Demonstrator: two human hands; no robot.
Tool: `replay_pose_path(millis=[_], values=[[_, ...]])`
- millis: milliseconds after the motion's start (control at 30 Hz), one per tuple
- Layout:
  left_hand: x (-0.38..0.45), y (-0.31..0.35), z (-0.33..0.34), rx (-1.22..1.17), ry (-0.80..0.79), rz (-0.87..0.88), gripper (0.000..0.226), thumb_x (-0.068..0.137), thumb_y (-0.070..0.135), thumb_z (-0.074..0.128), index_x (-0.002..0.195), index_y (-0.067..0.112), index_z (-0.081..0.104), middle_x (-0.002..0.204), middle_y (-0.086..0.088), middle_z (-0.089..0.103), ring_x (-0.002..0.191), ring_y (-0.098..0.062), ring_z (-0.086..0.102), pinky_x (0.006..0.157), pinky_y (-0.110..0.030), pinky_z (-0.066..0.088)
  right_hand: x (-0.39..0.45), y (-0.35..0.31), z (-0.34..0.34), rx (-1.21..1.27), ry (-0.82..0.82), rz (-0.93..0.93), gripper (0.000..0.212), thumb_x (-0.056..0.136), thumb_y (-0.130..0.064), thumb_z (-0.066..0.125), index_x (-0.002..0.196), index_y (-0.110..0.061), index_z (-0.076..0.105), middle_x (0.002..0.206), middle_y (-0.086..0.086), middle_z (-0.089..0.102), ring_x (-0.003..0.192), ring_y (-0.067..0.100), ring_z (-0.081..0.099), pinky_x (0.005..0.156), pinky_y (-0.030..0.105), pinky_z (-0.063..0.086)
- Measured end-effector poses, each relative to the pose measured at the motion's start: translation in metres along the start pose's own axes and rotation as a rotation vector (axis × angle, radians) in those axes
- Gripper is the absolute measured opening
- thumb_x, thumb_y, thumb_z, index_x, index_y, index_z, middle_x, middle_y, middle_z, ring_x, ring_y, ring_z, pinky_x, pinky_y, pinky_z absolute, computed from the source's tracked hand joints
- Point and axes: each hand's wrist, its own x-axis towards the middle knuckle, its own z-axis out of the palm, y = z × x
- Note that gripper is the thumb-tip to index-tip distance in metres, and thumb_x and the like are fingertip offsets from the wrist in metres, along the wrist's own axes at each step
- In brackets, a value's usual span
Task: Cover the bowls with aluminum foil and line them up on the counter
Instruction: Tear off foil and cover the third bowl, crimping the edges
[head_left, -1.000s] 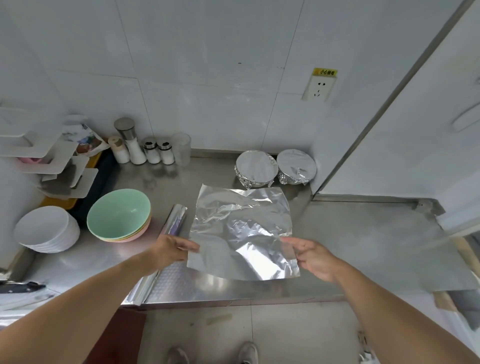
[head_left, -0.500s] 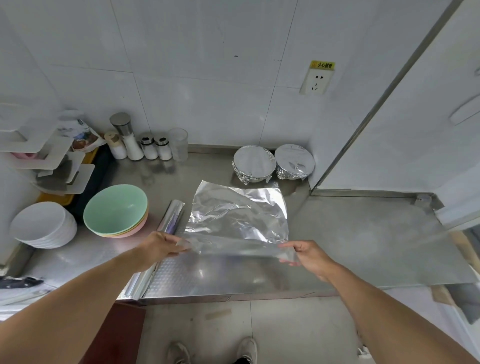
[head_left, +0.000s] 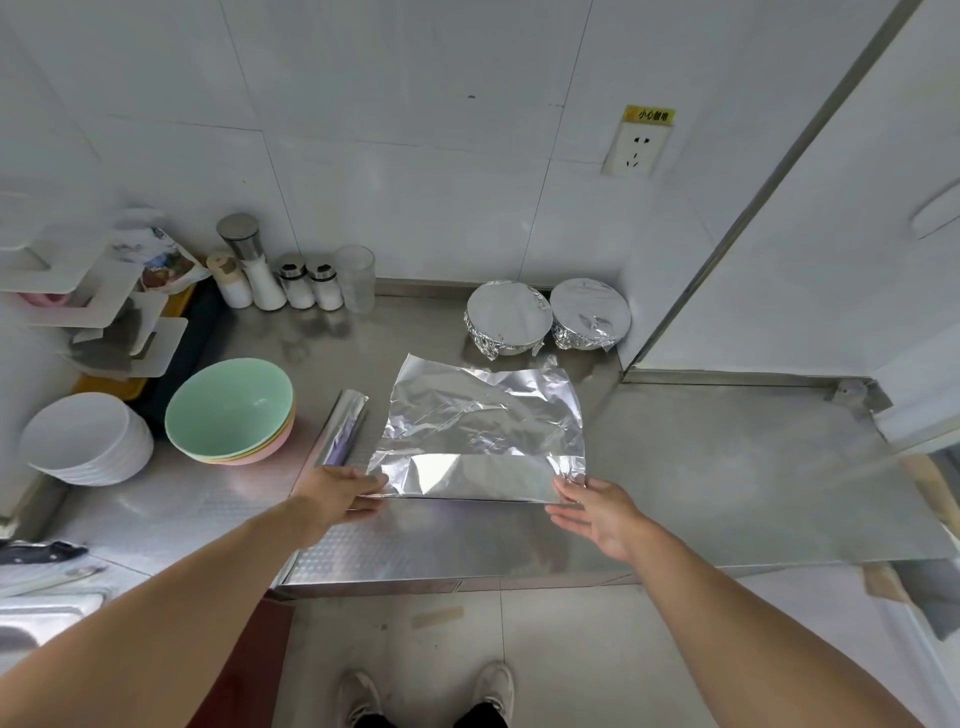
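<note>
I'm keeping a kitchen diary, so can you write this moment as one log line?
step: laying crinkled silver foil sheet flat on steel counter | left hand: on near-left corner | right hand: open by near-right corner | foil-covered bowls: two
</note>
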Motion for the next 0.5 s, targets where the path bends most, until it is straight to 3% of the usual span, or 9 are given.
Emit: replay_pose_path(millis=[67, 133, 267, 500], values=[[0.001, -0.001, 0.004, -0.007, 0.048, -0.001, 0.034, 0.086, 0.005, 0.079, 0.111, -0.016, 0.067, 0.104, -0.027, 0.075, 0.079, -0.031, 0.076, 0.064, -0.031, 0.064, 0.004, 0.004, 0.000, 0.030, 0.039, -0.019, 0.014, 0.089, -0.008, 0.076, 0.094, -0.002, 0.065, 0.091, 0.011, 0.065, 0.086, 0.027, 0.071, 0.075, 0.033, 0.062], [0.000, -0.001, 0.008, -0.022, 0.084, 0.003, 0.035, 0.085, 0.000, 0.080, 0.112, -0.016, 0.065, 0.098, -0.024, 0.077, 0.074, -0.029, 0.077, 0.061, -0.030, 0.063, 0.010, 0.008, 0.000, 0.042, 0.112, -0.025, 0.015, 0.089, -0.003, 0.075, 0.082, -0.003, 0.062, 0.079, 0.011, 0.058, 0.075, 0.020, 0.063, 0.077, 0.033, 0.061], [-0.002, 0.000, 0.014, -0.089, 0.116, -0.005, 0.045, 0.085, -0.003, 0.079, 0.120, 0.000, 0.053, 0.097, -0.023, 0.076, 0.072, -0.031, 0.076, 0.060, -0.034, 0.064, 0.017, 0.012, 0.001, 0.077, 0.193, 0.002, 0.008, 0.090, 0.003, 0.071, 0.091, 0.000, 0.064, 0.070, 0.009, 0.055, 0.072, 0.019, 0.058, 0.079, 0.034, 0.059], [0.004, 0.002, 0.018, -0.058, 0.098, -0.085, 0.020, 0.093, 0.002, 0.072, 0.110, -0.007, 0.068, 0.101, -0.020, 0.073, 0.071, -0.031, 0.075, 0.063, -0.036, 0.065, 0.021, 0.013, 0.006, 0.080, 0.193, 0.051, 0.013, 0.093, 0.010, 0.063, 0.093, -0.003, 0.060, 0.069, 0.008, 0.052, 0.069, 0.017, 0.052, 0.084, 0.037, 0.057]])
